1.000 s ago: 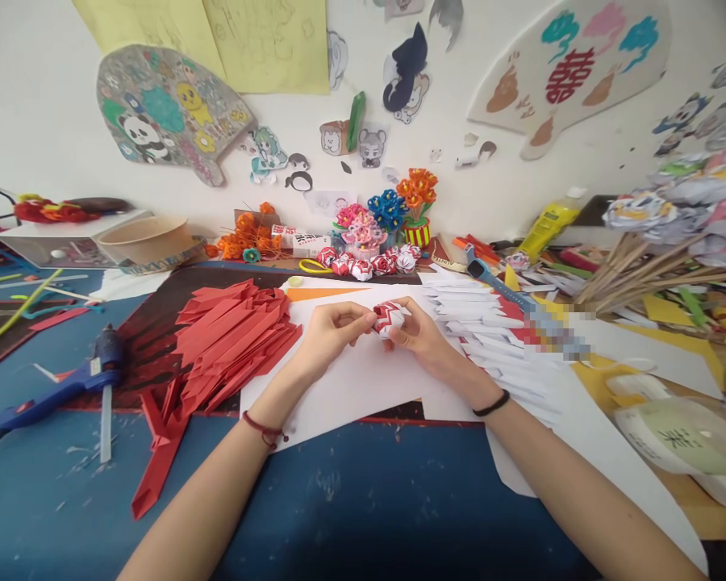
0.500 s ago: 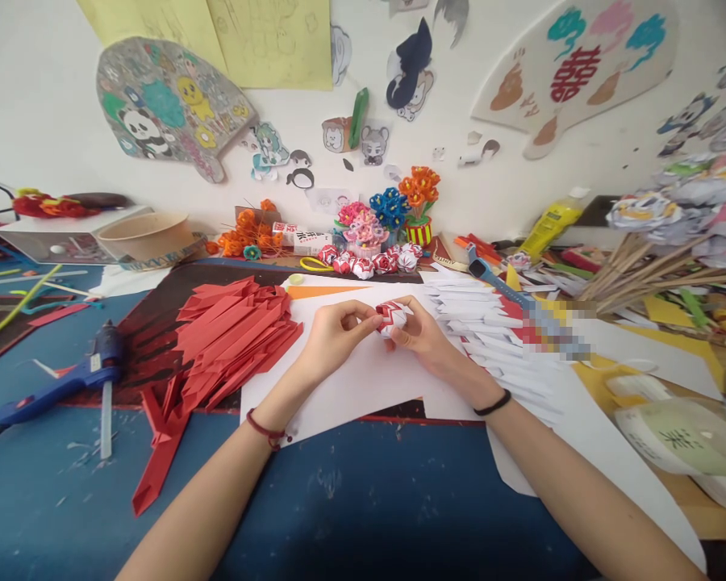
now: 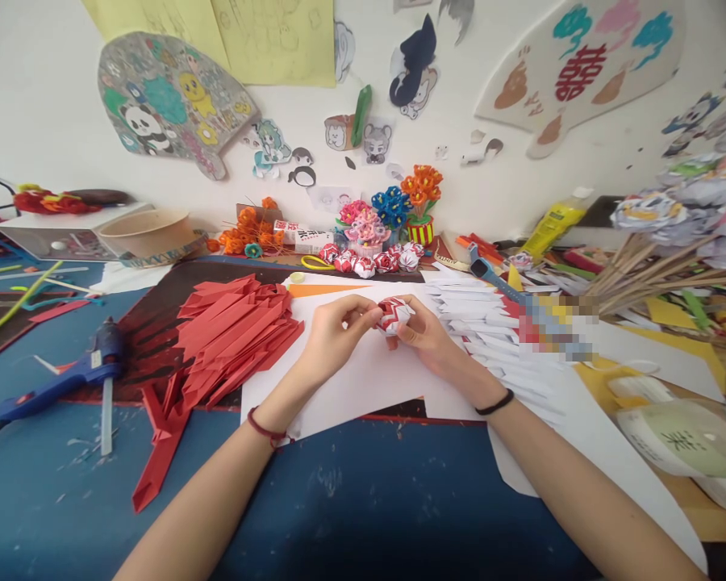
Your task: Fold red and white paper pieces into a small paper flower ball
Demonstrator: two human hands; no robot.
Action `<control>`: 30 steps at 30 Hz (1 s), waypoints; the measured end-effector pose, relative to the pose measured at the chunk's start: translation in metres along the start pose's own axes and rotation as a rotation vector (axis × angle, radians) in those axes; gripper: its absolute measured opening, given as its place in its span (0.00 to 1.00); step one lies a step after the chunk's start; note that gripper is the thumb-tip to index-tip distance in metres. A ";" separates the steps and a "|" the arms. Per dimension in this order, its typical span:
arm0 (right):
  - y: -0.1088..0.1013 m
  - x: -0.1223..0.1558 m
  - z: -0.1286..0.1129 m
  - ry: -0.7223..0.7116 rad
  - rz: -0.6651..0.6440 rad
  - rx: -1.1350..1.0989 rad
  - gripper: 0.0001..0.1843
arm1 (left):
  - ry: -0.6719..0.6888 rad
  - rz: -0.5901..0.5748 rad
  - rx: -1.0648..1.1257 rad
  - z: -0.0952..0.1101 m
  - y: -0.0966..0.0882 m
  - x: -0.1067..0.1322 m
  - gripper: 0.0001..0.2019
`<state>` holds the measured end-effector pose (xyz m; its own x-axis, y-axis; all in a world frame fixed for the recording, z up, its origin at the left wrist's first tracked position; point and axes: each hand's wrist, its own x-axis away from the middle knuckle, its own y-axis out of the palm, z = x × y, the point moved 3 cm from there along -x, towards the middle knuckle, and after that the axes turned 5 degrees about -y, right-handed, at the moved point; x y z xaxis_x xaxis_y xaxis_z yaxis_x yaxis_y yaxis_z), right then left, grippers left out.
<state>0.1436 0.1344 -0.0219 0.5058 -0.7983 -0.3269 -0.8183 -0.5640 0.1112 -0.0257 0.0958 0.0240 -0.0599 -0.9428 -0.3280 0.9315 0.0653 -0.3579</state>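
Observation:
Between my two hands, above the white paper sheet (image 3: 339,395), is a small folded paper ball (image 3: 394,315) with red and white zigzag bands. My left hand (image 3: 335,335) pinches its left edge with thumb and fingertips. Curled around its right side, my right hand (image 3: 427,335) grips it with the thumb in front. Left of my hands lies a pile of folded red paper strips (image 3: 235,335). Folded white paper strips (image 3: 469,307) lie in a row to the right, partly behind my right forearm. Several similar red-and-white paper balls (image 3: 363,265) stand in a row beyond.
A blue glue gun (image 3: 90,367) rests at left on the blue table (image 3: 339,500). Loose red strips (image 3: 163,444) lie near it. A watch (image 3: 490,274), a yellow bottle (image 3: 557,222) and a clear plastic package (image 3: 683,436) are at right. Paper flowers (image 3: 420,194) stand by the wall.
The paper ball has turned slightly in my fingers, so more of its zigzag side and top opening shows. Both hands stay in nearly the same place; the view has shifted slightly.

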 end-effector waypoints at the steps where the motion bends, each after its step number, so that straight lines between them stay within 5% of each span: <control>1: 0.001 0.000 -0.001 0.001 -0.005 0.004 0.27 | -0.006 0.016 0.018 -0.001 -0.002 -0.001 0.11; 7: 0.003 0.000 -0.006 0.006 -0.017 0.025 0.28 | 0.054 0.110 -0.068 0.006 -0.008 0.000 0.08; 15: 0.001 0.000 -0.005 0.004 -0.023 -0.001 0.27 | 0.139 0.054 -0.160 0.008 -0.006 0.001 0.01; 30: -0.001 0.001 0.004 0.001 -0.062 -0.135 0.21 | 0.303 0.002 -0.263 0.019 -0.008 0.006 0.03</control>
<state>0.1440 0.1345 -0.0260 0.5547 -0.7611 -0.3362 -0.7411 -0.6356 0.2162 -0.0271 0.0836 0.0419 -0.1976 -0.8061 -0.5578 0.8104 0.1859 -0.5556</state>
